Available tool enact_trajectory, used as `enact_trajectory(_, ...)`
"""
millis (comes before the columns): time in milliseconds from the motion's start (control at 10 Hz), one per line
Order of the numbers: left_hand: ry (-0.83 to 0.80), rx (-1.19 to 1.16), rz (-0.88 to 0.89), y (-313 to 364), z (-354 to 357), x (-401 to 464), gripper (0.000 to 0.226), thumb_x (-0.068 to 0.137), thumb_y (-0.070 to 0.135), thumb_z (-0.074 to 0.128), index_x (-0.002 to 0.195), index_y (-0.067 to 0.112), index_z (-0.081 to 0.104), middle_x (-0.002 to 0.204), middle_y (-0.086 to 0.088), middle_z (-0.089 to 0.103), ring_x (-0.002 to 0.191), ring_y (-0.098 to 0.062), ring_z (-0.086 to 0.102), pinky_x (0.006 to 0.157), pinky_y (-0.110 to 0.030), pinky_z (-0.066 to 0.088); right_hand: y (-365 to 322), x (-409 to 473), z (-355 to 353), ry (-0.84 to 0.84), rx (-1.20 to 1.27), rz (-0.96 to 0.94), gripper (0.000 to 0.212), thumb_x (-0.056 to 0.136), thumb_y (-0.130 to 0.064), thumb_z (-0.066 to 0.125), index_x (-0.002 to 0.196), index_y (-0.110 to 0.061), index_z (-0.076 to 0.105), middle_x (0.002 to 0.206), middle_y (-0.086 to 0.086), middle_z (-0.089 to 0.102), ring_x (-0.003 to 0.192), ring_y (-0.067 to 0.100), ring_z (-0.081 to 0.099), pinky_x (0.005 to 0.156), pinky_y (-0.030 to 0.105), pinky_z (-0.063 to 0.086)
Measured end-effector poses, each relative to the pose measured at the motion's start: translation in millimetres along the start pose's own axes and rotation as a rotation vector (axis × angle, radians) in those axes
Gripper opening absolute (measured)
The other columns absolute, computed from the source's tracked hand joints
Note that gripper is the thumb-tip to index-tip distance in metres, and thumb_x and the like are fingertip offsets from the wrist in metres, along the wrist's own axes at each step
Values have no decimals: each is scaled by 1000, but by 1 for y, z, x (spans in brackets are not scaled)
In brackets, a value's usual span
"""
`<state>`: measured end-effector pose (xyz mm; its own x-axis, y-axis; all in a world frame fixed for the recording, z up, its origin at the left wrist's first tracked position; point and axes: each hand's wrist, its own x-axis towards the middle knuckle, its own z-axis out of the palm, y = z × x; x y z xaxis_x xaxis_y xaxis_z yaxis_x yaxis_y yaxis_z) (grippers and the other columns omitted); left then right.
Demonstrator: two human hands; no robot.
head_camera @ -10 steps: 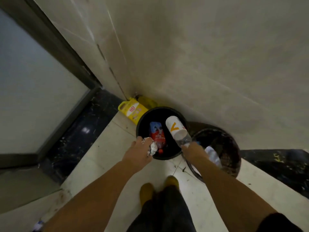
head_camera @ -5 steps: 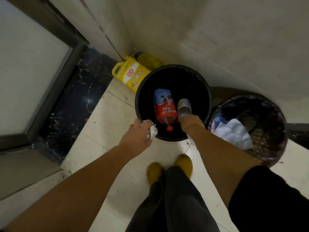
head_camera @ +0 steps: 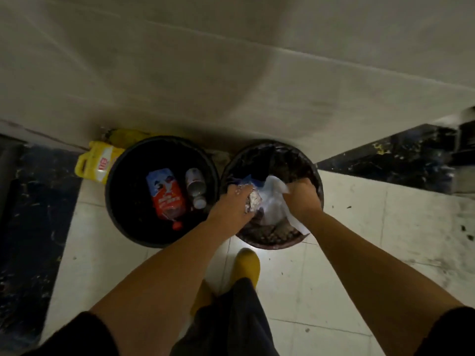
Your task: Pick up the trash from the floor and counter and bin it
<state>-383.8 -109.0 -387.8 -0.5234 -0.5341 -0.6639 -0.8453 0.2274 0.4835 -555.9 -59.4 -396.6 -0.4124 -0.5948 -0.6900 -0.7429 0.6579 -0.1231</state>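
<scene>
Two round bins stand against the wall. The black bin (head_camera: 120,211) on the left holds a red and blue bottle (head_camera: 167,199) and a small plastic bottle (head_camera: 195,185). My left hand (head_camera: 232,204) is over the mesh bin (head_camera: 316,176) on the right, shut on a crumpled foil ball (head_camera: 253,201). Beside it, my right hand (head_camera: 302,199) is inside the same bin, gripping white paper (head_camera: 275,199) that lies among other rubbish there.
A yellow jug (head_camera: 96,163) leans on the wall behind the black bin. Dark marble strips (head_camera: 401,160) border the pale tiled floor (head_camera: 372,253). My yellow shoe (head_camera: 246,263) is just in front of the mesh bin.
The small bottle left my right hand and now lies in the black bin. Both hands moved right to the mesh bin; my right hand now grips white paper, the left keeps the foil.
</scene>
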Motion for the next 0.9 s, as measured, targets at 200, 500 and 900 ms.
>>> enact_trajectory(200, 8, 244, -92, -10, 93, 113, 62, 90, 27, 59, 143, 19, 29, 146, -19, 29, 129, -40, 40, 102, -48, 43, 28, 81, 84, 13, 245, 110, 38, 99, -19, 42, 134, -8, 52, 134, 20, 54, 121, 35, 54, 102, 38, 44)
enact_trajectory(500, -280, 346, -176, -58, 150, 179, 79, 92, 27, 56, 151, 28, 3, 160, -18, -9, 145, -42, 14, 115, -48, 31, 22, 134, 160, -206, 486, 248, 57, 94, -8, 48, 148, -3, 27, 143, 24, 44, 132, 37, 44, 108, 38, 37)
enact_trajectory(900, -141, 354, -50, 78, -89, -48, 68, 93, 23, 55, 149, 19, 16, 150, -19, 22, 124, -42, 47, 100, -48, 47, -14, -96, -85, -179, 501, 93, 58, 97, -9, 44, 151, -9, 22, 149, 20, 40, 136, 37, 40, 111, 38, 33)
